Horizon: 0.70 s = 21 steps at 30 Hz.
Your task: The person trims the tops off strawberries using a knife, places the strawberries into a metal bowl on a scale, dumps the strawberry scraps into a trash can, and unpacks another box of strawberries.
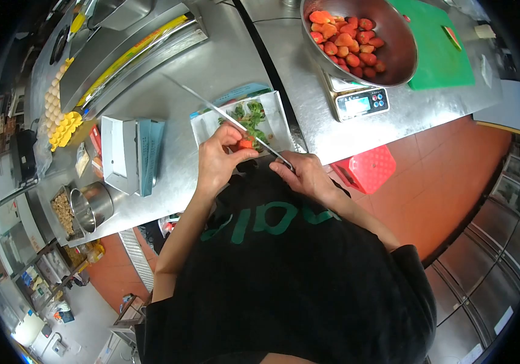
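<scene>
My left hand [220, 159] pinches a red strawberry [245, 144] above the near edge of a white box. The handle of a long knife [208, 104] is gripped in my right hand [306, 175]; its blade runs up and to the left, across the strawberry. Green strawberry leaves [252, 116] lie in the white box [280, 128] just beyond my hands. A steel bowl [398, 45] at the upper right holds several strawberries [348, 42] and rests on a digital scale [362, 104].
A green cutting board [442, 67] lies right of the bowl, with a small red piece on it. Empty boxes [120, 156], a steel pot [93, 206], eggs [53, 100] and a wrap dispenser [141, 54] stand left. A red stool [369, 170] is below the counter.
</scene>
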Available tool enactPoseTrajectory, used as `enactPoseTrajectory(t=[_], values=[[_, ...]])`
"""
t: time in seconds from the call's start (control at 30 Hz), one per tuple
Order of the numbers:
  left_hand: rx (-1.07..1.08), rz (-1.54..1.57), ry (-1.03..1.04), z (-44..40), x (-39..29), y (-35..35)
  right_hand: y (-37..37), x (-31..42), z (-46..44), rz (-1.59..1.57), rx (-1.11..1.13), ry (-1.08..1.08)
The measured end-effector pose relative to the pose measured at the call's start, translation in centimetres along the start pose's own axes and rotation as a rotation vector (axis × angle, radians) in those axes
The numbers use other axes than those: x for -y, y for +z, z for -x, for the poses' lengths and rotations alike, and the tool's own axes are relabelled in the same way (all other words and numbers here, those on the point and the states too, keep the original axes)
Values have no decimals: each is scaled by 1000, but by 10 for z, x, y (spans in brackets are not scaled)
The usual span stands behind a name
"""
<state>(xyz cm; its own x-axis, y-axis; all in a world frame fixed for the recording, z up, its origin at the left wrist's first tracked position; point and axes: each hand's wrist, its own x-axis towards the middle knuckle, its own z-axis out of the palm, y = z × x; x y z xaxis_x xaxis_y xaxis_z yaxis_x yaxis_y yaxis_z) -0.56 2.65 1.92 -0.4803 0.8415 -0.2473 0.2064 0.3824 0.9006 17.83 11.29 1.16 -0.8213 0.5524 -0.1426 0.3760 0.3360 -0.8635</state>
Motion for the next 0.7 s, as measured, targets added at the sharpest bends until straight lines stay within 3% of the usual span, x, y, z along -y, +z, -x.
enactPoseTrajectory(t=[0.1,0.17,0.27,0.33,0.47,0.7], values=[[70,131,-139,8,6,-1,-3,8,-5,-107,121,5],[97,250,-78,11,15,0,-4,7,-7,-189,193,20],[150,421,-79,12,19,-1,-12,10,-12,-351,343,259],[159,627,-72,12,24,2,-9,6,-13,-353,347,223],[177,563,-238,15,40,0,-7,5,-11,-332,327,140],[152,764,-272,25,34,-6,-13,15,-11,-325,270,239]])
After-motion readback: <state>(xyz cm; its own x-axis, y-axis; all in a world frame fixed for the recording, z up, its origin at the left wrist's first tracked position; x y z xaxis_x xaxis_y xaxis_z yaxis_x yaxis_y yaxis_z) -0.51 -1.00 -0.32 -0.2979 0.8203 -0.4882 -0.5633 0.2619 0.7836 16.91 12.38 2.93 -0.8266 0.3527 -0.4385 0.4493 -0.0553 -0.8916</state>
